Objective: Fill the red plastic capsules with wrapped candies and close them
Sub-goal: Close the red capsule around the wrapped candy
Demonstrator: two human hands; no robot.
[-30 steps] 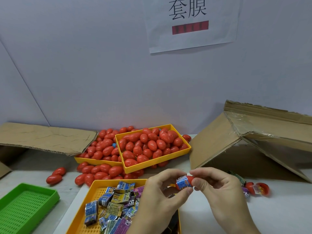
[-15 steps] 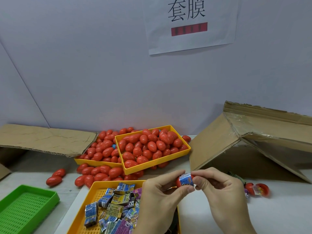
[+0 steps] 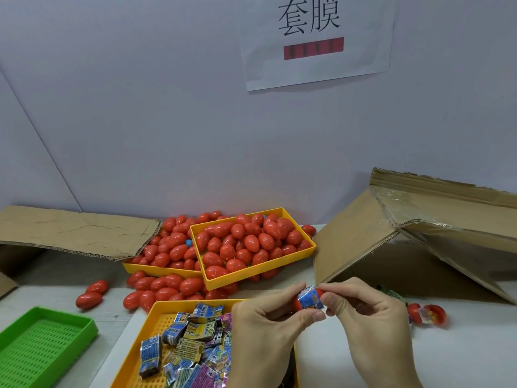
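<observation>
My left hand and my right hand meet in front of me, both pinching one red capsule with a blue wrapped candy sticking out of it. Most of the capsule is hidden by my fingers. Below my left hand a yellow tray holds several wrapped candies. Further back, two yellow trays are heaped with closed red capsules, and more lie loose on the table.
A green perforated tray sits at the lower left. An open red capsule with a candy lies at the right, beside a tilted cardboard box. A flattened cardboard flap lies at the back left. A paper sign hangs on the wall.
Both hands have risen slightly with the capsule. The blue candy has turned between my fingertips and sits deeper against the red shell.
</observation>
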